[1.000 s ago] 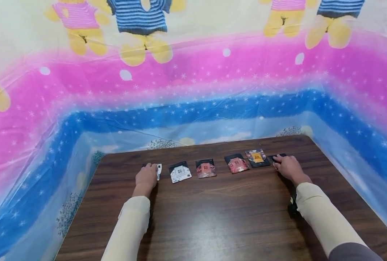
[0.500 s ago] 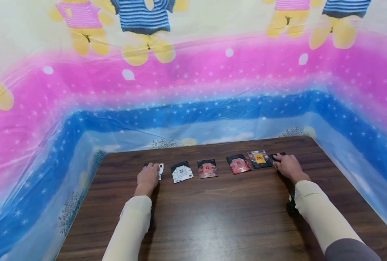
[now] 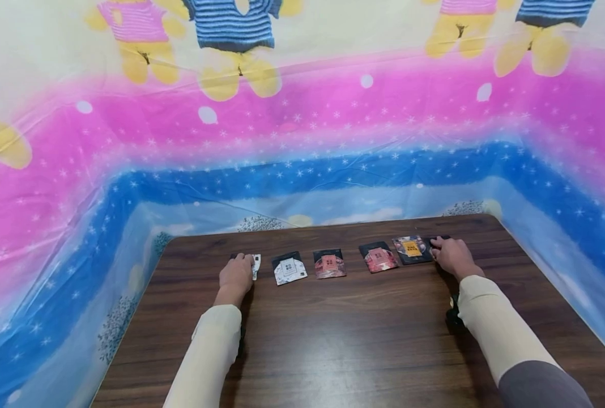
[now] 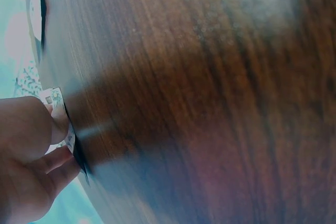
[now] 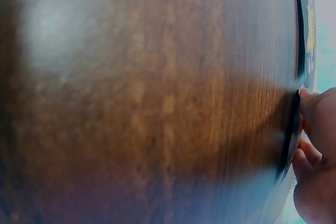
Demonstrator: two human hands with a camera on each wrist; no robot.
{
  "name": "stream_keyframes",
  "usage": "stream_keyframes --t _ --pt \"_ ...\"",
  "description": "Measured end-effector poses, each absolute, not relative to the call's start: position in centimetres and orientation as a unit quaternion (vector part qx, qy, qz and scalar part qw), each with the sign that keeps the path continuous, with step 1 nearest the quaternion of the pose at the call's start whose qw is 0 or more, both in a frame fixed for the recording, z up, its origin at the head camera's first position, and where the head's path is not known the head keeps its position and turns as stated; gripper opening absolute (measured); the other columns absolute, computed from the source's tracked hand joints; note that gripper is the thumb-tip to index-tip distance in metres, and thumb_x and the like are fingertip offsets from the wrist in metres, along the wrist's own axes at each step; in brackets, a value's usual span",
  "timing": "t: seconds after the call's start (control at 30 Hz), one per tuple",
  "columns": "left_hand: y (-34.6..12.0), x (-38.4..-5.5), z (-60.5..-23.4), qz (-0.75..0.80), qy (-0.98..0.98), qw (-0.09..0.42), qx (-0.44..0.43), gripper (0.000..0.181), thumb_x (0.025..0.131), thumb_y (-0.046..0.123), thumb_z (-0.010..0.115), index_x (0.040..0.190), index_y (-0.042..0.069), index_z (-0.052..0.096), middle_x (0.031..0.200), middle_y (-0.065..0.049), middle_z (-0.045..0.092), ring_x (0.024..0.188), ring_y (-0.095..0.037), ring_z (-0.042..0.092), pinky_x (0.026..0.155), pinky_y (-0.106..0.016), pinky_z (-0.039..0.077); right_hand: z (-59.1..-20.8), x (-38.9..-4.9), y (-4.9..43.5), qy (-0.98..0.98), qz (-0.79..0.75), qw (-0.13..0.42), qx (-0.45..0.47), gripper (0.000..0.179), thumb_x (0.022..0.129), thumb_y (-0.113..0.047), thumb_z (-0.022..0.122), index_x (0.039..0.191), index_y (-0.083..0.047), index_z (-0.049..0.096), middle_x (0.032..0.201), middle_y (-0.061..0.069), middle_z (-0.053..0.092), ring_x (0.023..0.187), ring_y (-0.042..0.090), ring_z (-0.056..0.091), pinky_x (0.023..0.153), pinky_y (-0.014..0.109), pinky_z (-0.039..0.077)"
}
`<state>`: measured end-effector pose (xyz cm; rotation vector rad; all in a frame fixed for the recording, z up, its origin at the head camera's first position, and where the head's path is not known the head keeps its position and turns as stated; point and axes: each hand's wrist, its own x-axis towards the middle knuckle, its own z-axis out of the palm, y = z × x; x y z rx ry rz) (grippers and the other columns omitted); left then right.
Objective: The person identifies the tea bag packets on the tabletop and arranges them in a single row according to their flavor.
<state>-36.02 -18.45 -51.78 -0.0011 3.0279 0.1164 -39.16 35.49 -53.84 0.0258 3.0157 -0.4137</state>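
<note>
On the brown table (image 3: 333, 334), flat sachets lie in a loose row near the far edge. At the row's left end, my left hand (image 3: 236, 276) holds a white sachet (image 3: 256, 267), covering most of it. In the left wrist view, thumb and fingers grip the white-and-black sachet (image 4: 69, 139) at its edges, close over the wood. My right hand (image 3: 452, 256) grips a dark sachet (image 3: 439, 238) at the right end, its front largely hidden. The right wrist view shows fingertips at the dark sachet's edge (image 5: 292, 129).
Between the hands lie a white sachet (image 3: 289, 268), a red one (image 3: 329, 264), another red one (image 3: 379, 258) and a black one with an orange label (image 3: 412, 250). A printed cloth (image 3: 302, 164) hangs around the table's far edge and sides.
The head view has turned slightly left, so the table and sachets appear further right. Both hands stay on the same end sachets.
</note>
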Motion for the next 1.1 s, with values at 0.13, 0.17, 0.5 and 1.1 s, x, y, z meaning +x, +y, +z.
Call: stream_keyframes --t 0.13,0.17,0.5,1.1 --pt "-18.37 -36.00 -51.72 0.044 0.997 0.058 0.000 0.035 0.101 0.004 0.058 0.136 0.007 0.059 0.136 -0.018 0.057 0.120 -0.036 0.060 0.091 -0.054 0.057 -53.92 -39.34 35.52 0.986 -0.151 0.063 0.024 0.050 0.109 -0.021 0.047 0.154 -0.003 0.039 0.161 0.027 0.028 0.144 0.059 0.023 0.118 0.068 0.026" --pt "-18.36 -35.93 -51.76 0.046 0.997 0.058 0.000 0.035 0.101 0.004 0.058 0.136 0.007 0.059 0.136 -0.018 0.057 0.120 -0.035 0.060 0.091 -0.054 0.058 -53.98 -39.35 35.51 0.985 -0.155 0.066 0.027 0.050 0.109 -0.022 0.047 0.155 -0.003 0.038 0.161 0.027 0.027 0.144 0.059 0.022 0.117 0.068 0.026" --pt "-18.32 -35.68 -51.69 0.040 0.998 0.050 0.002 0.037 0.100 0.004 0.062 0.136 0.005 0.059 0.136 -0.018 0.058 0.117 -0.034 0.061 0.092 -0.051 0.058 -53.95 -39.59 35.31 0.986 -0.154 0.052 0.040 0.050 0.109 -0.021 0.045 0.155 -0.002 0.037 0.161 0.028 0.027 0.144 0.058 0.024 0.116 0.068 0.029" --pt "-18.72 -35.60 -51.03 0.043 0.997 0.055 0.029 0.031 0.102 0.006 0.056 0.132 0.006 0.063 0.128 -0.017 0.061 0.112 -0.034 0.063 0.091 -0.051 0.058 -54.16 -39.29 34.79 0.986 -0.153 0.055 0.025 0.051 0.108 -0.016 0.045 0.154 0.003 0.037 0.160 0.031 0.028 0.144 0.058 0.027 0.114 0.068 0.032"
